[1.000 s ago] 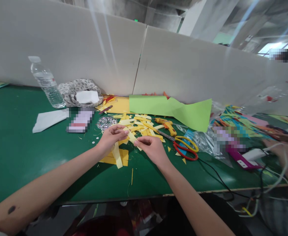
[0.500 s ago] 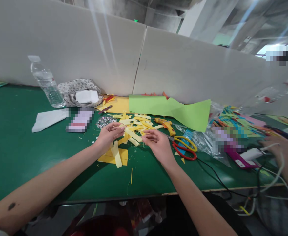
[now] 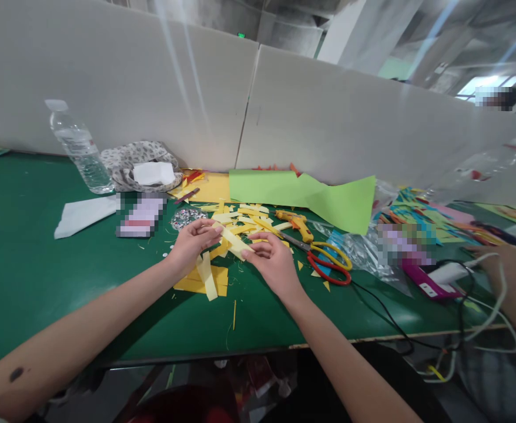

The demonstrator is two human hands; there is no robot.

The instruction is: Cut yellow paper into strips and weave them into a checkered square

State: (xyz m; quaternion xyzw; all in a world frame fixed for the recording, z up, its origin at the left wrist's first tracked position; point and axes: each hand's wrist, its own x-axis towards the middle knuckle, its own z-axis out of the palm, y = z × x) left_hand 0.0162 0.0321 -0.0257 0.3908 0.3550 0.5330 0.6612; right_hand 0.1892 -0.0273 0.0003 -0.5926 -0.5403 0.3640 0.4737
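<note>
Between my two hands a pale yellow paper strip [image 3: 234,241] is stretched above the table. My left hand [image 3: 195,242] pinches its upper left end, and my right hand [image 3: 273,262] pinches the lower right end. Beneath and behind lies a loose pile of yellow paper strips [image 3: 244,218]. Another pale strip [image 3: 207,278] rests across darker yellow paper pieces [image 3: 191,281] below my left hand. Scissors [image 3: 332,264] with red and yellow handles lie to the right of my right hand, and a yellow glue gun [image 3: 300,224] is behind them.
A water bottle [image 3: 81,150], a spotted cloth bag [image 3: 141,155], white paper [image 3: 86,214] and a phone [image 3: 142,216] stand or lie at left. Green paper [image 3: 302,191] leans against the partition. On the right are plastic wrap [image 3: 366,255], a purple power strip [image 3: 428,281], cables and another person's hand [image 3: 505,264].
My right hand has shifted slightly left and down along the strip, uncovering more of the scissor blades. My left hand keeps its pinch on the other end.
</note>
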